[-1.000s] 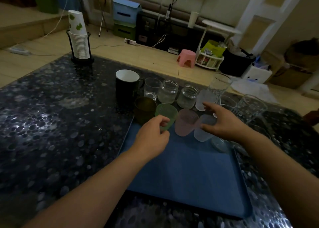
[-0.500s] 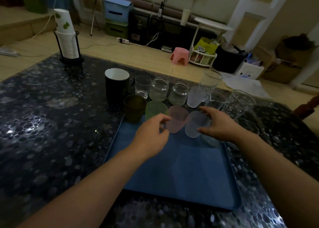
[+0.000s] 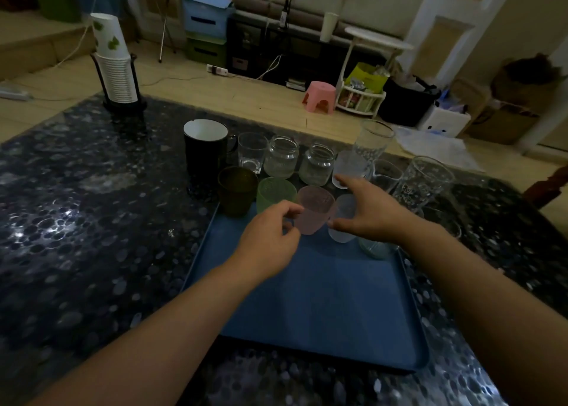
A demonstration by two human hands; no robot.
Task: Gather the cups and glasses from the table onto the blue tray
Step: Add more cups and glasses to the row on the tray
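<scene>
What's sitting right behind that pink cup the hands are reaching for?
Behind the pink cup, two clear glass jars stand empty on the table. A frosted cup sits further right, its base hidden behind the right hand. The left hand covers the pink cup's near left side.

The table [image 3: 92, 221] is glossy, pebble-patterned and dark. The tray [image 3: 322, 313] looks like matt blue plastic. Jars [image 3: 281, 156] are clear glass; the pink cup [image 3: 313, 210] is frosted, perhaps plastic.
</scene>
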